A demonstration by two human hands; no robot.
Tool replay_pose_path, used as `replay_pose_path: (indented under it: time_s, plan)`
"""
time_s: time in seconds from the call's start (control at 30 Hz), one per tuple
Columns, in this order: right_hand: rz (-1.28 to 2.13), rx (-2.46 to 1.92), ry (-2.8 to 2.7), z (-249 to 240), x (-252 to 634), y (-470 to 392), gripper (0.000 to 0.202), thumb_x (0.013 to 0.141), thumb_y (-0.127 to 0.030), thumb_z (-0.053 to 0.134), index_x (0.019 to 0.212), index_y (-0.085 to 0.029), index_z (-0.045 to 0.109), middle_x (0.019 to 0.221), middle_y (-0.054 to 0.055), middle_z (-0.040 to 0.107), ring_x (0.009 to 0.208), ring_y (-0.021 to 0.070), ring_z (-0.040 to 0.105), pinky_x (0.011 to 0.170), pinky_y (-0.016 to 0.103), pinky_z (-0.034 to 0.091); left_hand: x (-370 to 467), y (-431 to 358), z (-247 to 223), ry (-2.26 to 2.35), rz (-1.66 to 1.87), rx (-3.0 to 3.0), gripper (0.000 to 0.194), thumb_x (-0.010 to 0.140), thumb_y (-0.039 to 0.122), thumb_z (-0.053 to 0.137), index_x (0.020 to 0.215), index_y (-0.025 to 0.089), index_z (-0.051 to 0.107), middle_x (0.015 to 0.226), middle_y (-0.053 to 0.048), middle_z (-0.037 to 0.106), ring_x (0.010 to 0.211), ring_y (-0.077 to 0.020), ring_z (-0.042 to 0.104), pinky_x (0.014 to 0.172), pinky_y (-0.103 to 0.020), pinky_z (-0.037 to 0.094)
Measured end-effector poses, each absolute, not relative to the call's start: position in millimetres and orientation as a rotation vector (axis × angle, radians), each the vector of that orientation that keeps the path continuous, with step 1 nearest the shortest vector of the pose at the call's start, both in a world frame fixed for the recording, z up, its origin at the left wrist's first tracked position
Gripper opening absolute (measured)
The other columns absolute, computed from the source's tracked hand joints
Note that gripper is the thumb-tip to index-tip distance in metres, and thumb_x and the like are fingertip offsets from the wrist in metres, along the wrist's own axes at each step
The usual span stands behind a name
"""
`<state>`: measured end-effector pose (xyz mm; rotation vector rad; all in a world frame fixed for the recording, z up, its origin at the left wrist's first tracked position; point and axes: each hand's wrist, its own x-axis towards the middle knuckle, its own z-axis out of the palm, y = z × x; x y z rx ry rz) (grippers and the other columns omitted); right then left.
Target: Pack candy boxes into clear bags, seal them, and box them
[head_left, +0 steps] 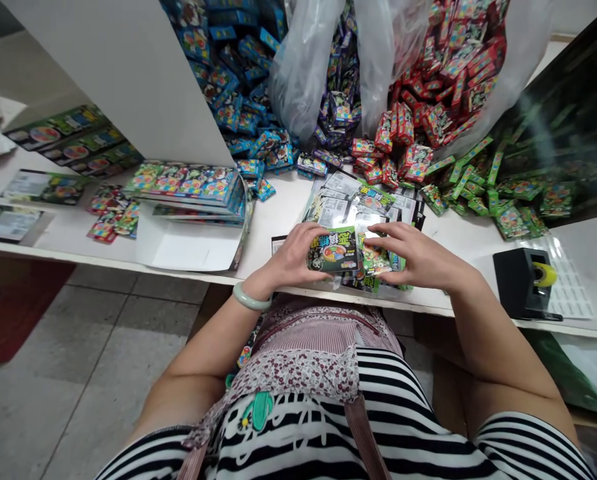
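My left hand (294, 257), with a pale bangle at the wrist, grips a flat black candy packet (332, 252) printed with a colourful round picture and green lettering. Right beside it, my right hand (415, 257) has its thumb and fingers closed around small green candy boxes (374, 259). Where the boxes meet the packet's right edge, I cannot tell whether they are partly inside it. Beneath and behind both hands lies a loose pile of flat printed packets (335, 208), some with their white label side up.
Blue boxes (241, 113), purple boxes (341, 107), red boxes (418, 120) and green boxes (513, 190) are heaped along the back. A white open carton (188, 243) with stacked packs stands left. A black tape dispenser (518, 283) sits right, near the table edge.
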<state>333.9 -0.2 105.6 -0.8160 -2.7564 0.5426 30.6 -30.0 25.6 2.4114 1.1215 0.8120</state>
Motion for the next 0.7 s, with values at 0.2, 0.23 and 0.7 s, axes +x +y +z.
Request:
replay_pose_path:
  time_s: [0.2,0.23,0.7]
  plan:
    - [0.519,-0.855,-2.811,106,328,1,0.057,0.082,-0.037,0.072,0.135,-0.021,0.061,0.143,0.018,0.057,0.127,0.0357,0.056,0.1,0.055,0.05,28,-32,29,1.016,0.756,2.39,0.084,0.071,0.049,0.082,0.139,0.021,0.042,0.134,-0.016,0.05,0.128,-0.034,0.05,0.109,-0.056,0.046]
    - [0.508,-0.869,-2.821,106,327,1,0.056,0.082,-0.037,0.072,0.135,-0.021,0.061,0.143,0.018,0.057,0.126,0.0363,0.057,0.1,0.056,0.05,29,-32,30,1.019,0.749,2.373,0.084,0.07,0.049,0.082,0.139,0.022,0.042,0.133,-0.016,0.051,0.128,-0.0341,0.05,0.109,-0.056,0.046]
    - [0.448,-0.896,-2.679,110,331,1,0.052,0.085,-0.039,0.069,0.133,-0.022,0.059,0.14,0.017,0.055,0.126,0.035,0.054,0.103,0.055,0.047,27,-32,28,1.119,0.775,2.291,0.085,0.067,0.046,0.084,0.138,0.022,0.046,0.13,-0.014,0.051,0.126,-0.0334,0.051,0.108,-0.056,0.047]
